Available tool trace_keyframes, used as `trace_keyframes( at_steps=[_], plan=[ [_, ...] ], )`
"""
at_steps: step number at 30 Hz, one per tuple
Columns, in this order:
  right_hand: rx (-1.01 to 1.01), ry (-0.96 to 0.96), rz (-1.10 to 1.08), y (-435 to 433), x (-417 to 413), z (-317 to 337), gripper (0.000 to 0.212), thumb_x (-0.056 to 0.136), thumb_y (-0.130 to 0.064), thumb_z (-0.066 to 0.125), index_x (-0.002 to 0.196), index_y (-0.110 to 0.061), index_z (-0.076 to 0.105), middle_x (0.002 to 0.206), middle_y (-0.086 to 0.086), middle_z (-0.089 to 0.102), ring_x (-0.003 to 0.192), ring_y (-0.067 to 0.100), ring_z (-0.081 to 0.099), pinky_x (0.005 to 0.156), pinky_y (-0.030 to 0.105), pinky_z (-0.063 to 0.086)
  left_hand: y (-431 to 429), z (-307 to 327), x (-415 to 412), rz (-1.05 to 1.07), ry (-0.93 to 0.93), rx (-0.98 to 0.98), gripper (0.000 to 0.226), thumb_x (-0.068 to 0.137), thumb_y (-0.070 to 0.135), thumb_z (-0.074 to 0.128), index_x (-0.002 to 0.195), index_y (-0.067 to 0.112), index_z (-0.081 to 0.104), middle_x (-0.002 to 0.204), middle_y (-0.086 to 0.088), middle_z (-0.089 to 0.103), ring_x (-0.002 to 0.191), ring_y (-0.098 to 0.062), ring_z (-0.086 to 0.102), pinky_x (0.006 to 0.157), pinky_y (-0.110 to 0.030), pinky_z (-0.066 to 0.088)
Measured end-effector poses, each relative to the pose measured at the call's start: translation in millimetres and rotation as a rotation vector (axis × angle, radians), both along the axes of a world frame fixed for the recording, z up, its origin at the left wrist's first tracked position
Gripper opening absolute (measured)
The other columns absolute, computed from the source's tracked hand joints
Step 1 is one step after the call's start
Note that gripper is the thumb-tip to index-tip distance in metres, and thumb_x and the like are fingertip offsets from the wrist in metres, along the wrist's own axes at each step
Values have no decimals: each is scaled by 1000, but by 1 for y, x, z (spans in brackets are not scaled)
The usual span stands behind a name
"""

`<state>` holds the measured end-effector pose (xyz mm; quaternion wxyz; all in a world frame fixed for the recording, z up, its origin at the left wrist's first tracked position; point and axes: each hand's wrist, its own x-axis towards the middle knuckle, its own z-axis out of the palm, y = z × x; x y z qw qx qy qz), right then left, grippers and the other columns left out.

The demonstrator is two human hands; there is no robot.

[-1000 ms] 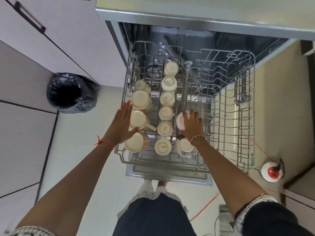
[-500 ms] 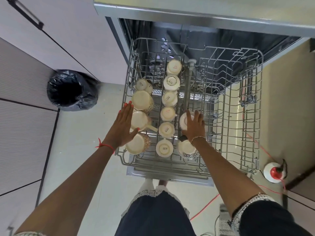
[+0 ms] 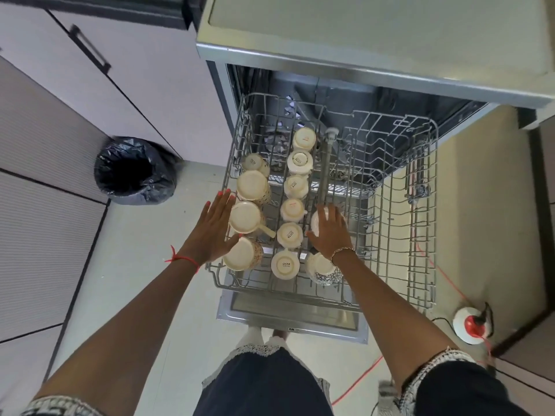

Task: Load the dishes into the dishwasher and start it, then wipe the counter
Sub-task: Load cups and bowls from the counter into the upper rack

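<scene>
While looking straight down, starting far left: pale cabinet doors [image 3: 60,94], one with a dark handle [image 3: 90,49], blurred. Next, on the floor, a bin [image 3: 135,172] lined with a black bag, well apart from the dishwasher [image 3: 360,40]. Then the left hand [image 3: 214,232], red thread at the wrist, fingers straight and together, grasping nothing, laid flat against the left side of the rack [image 3: 216,277], with the thumb touching the nearest mug [image 3: 240,255]. Just beside that hand, a column of four upturned mugs [image 3: 251,186], the second from the front with its handle pointing right. Further right, a straight column of six smaller upturned cups [image 3: 292,209], some with printed bases. Right of these, the right hand [image 3: 330,232], bracelet at the wrist, fingers spread and resting on top of one more upturned cup [image 3: 313,223], not curled round it. Near that wrist, a patterned cup [image 3: 322,268], also upside down. Beyond, bare wire tines across the right half of the rack, slid out over the open door [image 3: 294,316]. Far right, on the floor, a red cable [image 3: 360,376] running to a white and red reel [image 3: 471,325].
</scene>
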<state>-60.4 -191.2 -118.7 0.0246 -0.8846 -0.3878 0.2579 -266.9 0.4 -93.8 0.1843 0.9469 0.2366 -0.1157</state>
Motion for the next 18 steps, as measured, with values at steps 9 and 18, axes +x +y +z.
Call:
trace_keyframes(
  at_steps=[9,18],
  plan=[
    [81,11,286,26,-62,70,59,93,-32,48,142,-7,26,145,18,27,134,32,27,109,40,27,-30,49,-52,47,-7,92,81,92,45,44,149,5,2,152,-5,-15,139,-17,-20,115,-39,-10],
    [176,-78,468,93,-136,131,60,95,-30,46,144,-4,22,149,16,24,140,29,20,115,38,20,-4,87,-118,91,7,185,83,94,49,38,148,6,-8,155,-8,-17,135,-17,-28,111,-33,-18]
  ],
)
